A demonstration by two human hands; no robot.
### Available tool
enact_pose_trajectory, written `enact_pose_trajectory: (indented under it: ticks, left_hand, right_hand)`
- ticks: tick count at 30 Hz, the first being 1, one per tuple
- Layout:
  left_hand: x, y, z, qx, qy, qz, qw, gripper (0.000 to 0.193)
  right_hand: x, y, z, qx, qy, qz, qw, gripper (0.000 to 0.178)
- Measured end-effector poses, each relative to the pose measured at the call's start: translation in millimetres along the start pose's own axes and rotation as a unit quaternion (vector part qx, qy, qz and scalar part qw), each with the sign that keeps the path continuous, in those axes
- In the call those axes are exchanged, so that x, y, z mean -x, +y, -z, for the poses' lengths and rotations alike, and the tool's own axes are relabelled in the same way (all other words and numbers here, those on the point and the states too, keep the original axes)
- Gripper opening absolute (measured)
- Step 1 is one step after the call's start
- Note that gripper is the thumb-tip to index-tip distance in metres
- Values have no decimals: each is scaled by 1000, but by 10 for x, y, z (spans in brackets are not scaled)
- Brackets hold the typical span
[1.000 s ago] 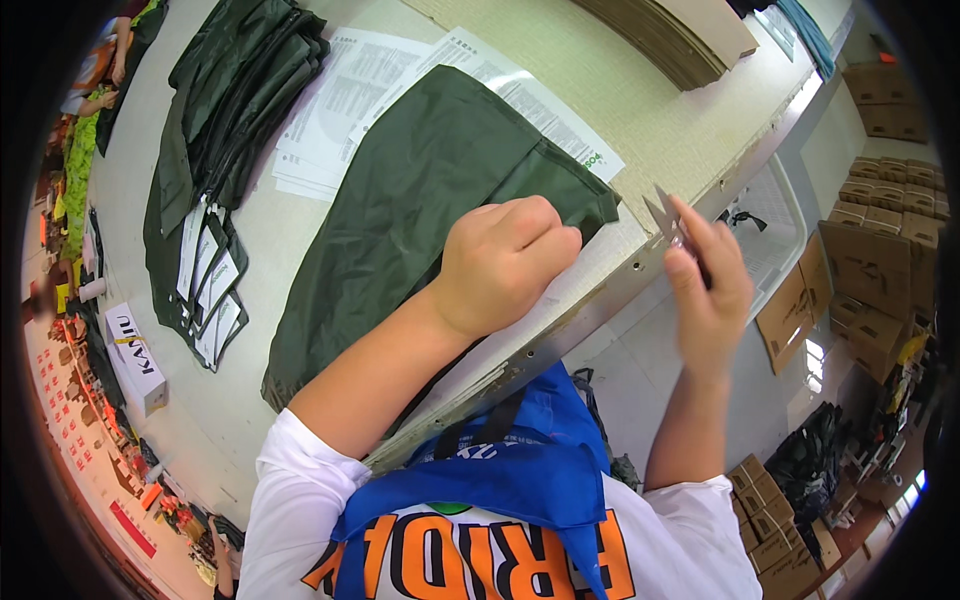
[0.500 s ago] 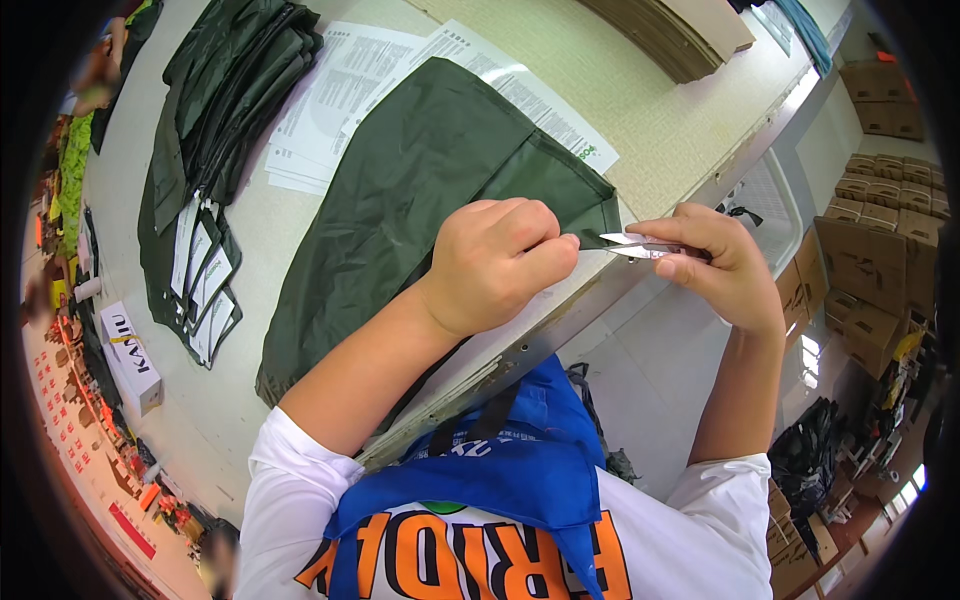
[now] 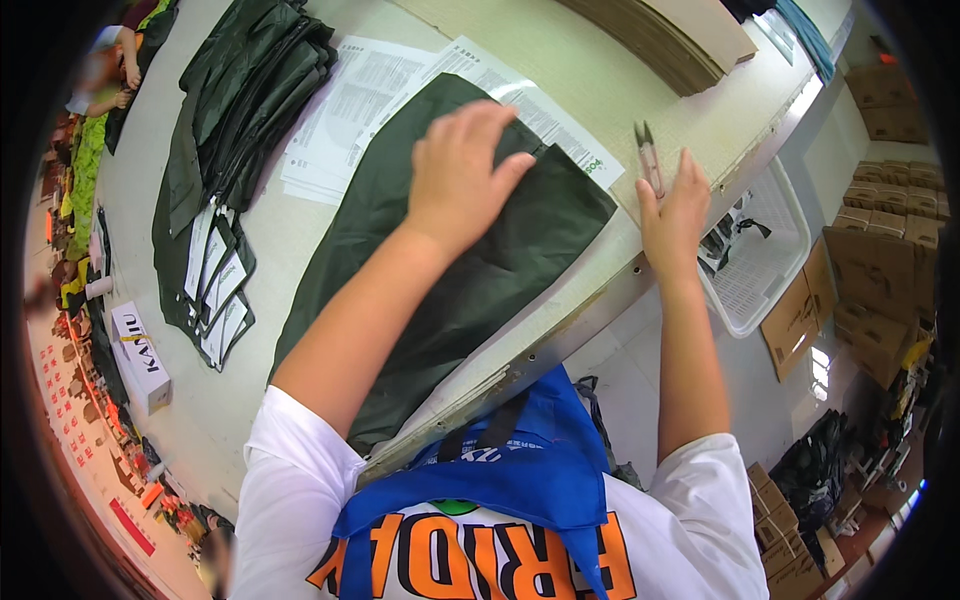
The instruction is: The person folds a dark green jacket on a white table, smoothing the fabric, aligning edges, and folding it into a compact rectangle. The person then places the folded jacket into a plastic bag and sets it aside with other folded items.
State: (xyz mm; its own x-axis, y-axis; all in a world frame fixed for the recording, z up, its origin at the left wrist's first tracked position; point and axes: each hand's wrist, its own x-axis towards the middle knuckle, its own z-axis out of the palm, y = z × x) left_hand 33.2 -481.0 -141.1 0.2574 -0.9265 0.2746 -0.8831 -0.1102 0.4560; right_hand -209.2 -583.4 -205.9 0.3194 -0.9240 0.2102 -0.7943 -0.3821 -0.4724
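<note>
A dark green fabric piece [image 3: 430, 340], like a flat bag or cover, lies across the table near its front edge. My left hand [image 3: 462, 170] is over its upper part, fingers apart and thumb out, holding nothing; whether it presses on the cloth I cannot tell. Off the fabric's right corner, my right hand [image 3: 677, 212] is at the table edge with thumb and fingers stretched apart. Small thread snips [image 3: 650, 160] point away from me between that thumb and the fingers. Their handle end meets the hand and is partly hidden.
A pile of dark green fabric pieces [image 3: 245, 110] with white tags [image 3: 215, 280] is at left. Printed sheets [image 3: 345, 90] lie partly under my fabric. Flat cardboard [image 3: 670, 40] is stacked at the back. A white basket [image 3: 775, 260] stands beyond the table's right edge; a white box [image 3: 140, 355] is far left.
Both hands have moved away from the fabric's corner: the left up and left over the cloth, the right farther from me with the snips. The folded corner now lies flatter.
</note>
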Motion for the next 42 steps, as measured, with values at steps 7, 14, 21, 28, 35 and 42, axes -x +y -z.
enact_pose_trajectory:
  ticks: [7,14,21,28,35,42]
  left_hand:
    - [2,-963,381,92,-96,329,935,61]
    - [-284,-1026,628,460,-253,424,738,35]
    - [-363,-852,680,486,-219,368,762,53]
    - [-523,-796,1132,531,-326,307,719,48]
    - [-549,-829,1240,469,-414,303,719,65]
    - [-690,-882,1173,260,-555,231,755,53]
  right_hand:
    - [762,-745,55,-566,-190,-300,744,30]
    - [631,-871,-63,-645,-139,-327,676,24]
    - [540,-919,-250,-632,-16,-290,719,39]
    - [418,-1145,214,-746,-154,-362,537,31]
    - [314,-1079,227,-653,-246,-391,601,9]
    - [241,-910,127,-541,-347,-319,696,10]
